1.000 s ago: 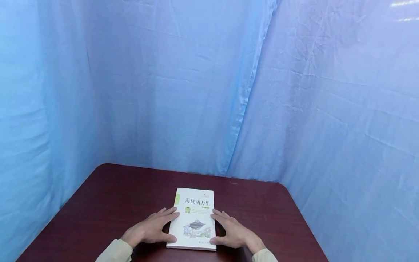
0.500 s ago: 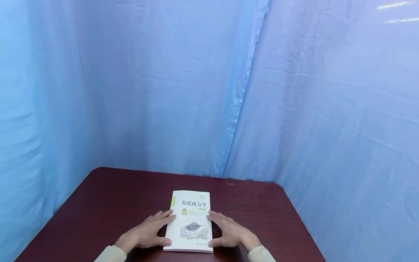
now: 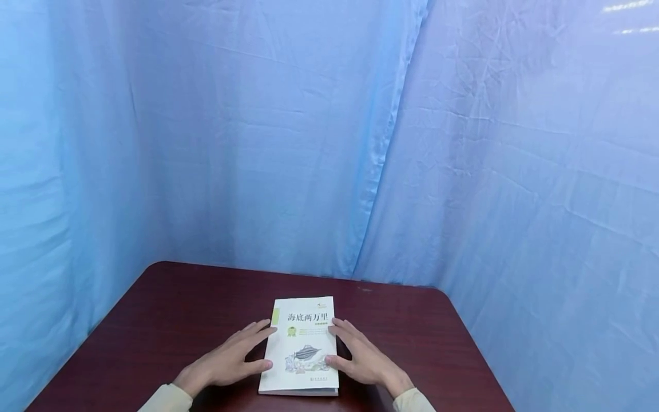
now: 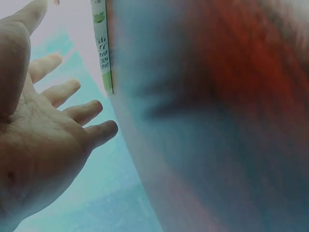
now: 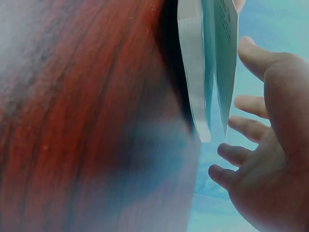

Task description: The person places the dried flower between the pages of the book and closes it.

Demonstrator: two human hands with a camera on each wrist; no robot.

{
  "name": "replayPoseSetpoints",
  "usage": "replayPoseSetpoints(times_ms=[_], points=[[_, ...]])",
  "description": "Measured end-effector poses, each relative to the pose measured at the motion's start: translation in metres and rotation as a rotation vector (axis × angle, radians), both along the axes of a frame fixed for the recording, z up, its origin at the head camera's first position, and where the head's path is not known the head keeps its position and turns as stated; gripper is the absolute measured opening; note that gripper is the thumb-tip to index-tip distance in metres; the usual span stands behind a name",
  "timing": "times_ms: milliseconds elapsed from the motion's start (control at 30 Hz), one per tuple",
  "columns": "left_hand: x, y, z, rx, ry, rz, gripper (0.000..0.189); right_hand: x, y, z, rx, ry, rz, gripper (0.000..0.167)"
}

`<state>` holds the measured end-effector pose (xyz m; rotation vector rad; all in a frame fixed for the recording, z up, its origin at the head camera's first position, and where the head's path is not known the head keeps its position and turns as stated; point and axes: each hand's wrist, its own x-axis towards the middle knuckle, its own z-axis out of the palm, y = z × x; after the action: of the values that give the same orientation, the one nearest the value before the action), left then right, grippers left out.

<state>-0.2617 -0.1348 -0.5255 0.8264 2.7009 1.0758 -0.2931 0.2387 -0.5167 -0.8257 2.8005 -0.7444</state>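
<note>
A white paperback book (image 3: 301, 357) lies on the table with a ship drawing and dark Chinese title on its front. In the right wrist view its front cover (image 5: 225, 63) stands a little away from the page block (image 5: 193, 63). My left hand (image 3: 226, 359) is at the book's left side, fingers spread and thumb tip over the cover's edge. The left wrist view shows the green-and-white spine (image 4: 101, 53) beside those spread fingers. On the opposite side, my right hand (image 3: 366, 359) has its fingertips right at the cover's right edge, fingers extended.
The dark red wooden table (image 3: 170, 320) has rounded far corners. Blue curtains (image 3: 288, 143) hang behind it and along both sides. Light-coloured sleeves (image 3: 167, 399) cover both forearms.
Both thumbs have moved up from the book's near corners, and the fingers have slid slightly farther along its sides. A gap now shows under the front cover at the near edge.
</note>
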Motion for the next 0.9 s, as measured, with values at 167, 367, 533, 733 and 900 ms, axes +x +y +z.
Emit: replayPoseSetpoints(times_ms=[167, 367, 533, 733, 900], points=[[0.000, -0.003, 0.005, 0.010, -0.006, 0.024, 0.076, -0.001, 0.001, 0.001, -0.021, 0.008, -0.003, 0.077], [0.001, -0.005, 0.008, 0.000, -0.007, 0.034, 0.076, -0.002, 0.004, 0.001, -0.023, 0.023, -0.010, 0.077], [0.003, -0.004, 0.008, -0.004, -0.010, 0.028, 0.076, -0.002, 0.006, -0.001, 0.002, 0.023, -0.006, 0.075], [0.005, 0.002, 0.007, -0.060, -0.051, 0.005, 0.075, 0.000, 0.007, -0.008, 0.062, 0.015, 0.027, 0.076], [0.005, 0.007, 0.004, -0.120, -0.083, 0.026, 0.076, -0.001, 0.005, -0.011, 0.104, 0.024, 0.038, 0.076]])
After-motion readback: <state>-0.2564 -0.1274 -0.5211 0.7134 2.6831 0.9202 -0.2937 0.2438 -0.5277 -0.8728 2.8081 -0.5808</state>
